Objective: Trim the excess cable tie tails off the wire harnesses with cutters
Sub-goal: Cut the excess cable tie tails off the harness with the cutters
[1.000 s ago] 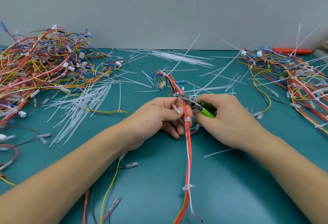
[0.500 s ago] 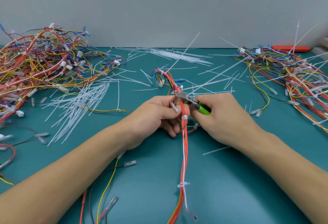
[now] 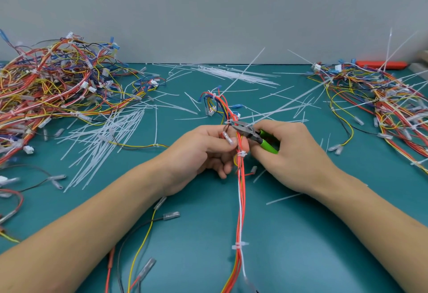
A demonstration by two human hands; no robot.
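Note:
A wire harness point(image 3: 240, 190) of red, orange and white wires runs from the table's middle down to the bottom edge. My left hand point(image 3: 203, 151) pinches it just above a white cable tie point(image 3: 241, 154). My right hand point(image 3: 289, 153) grips green-handled cutters point(image 3: 254, 135). Their metal jaws point left and sit at another tie point(image 3: 228, 121) on the harness, beyond my left fingertips. A long uncut tie tail point(image 3: 243, 72) sticks up from the harness's far end. Lower down sits a third tie point(image 3: 238, 245).
A big tangle of harnesses point(image 3: 53, 84) fills the left side. Another pile point(image 3: 382, 98) with long uncut tails lies at the right. Loose cut white tails point(image 3: 104, 135) litter the green mat point(image 3: 289, 246). A red tool point(image 3: 381, 64) lies at the back right.
The harness and both hands have shifted slightly; the cutter jaws have moved from beside my left fingertips up to the tie beyond them.

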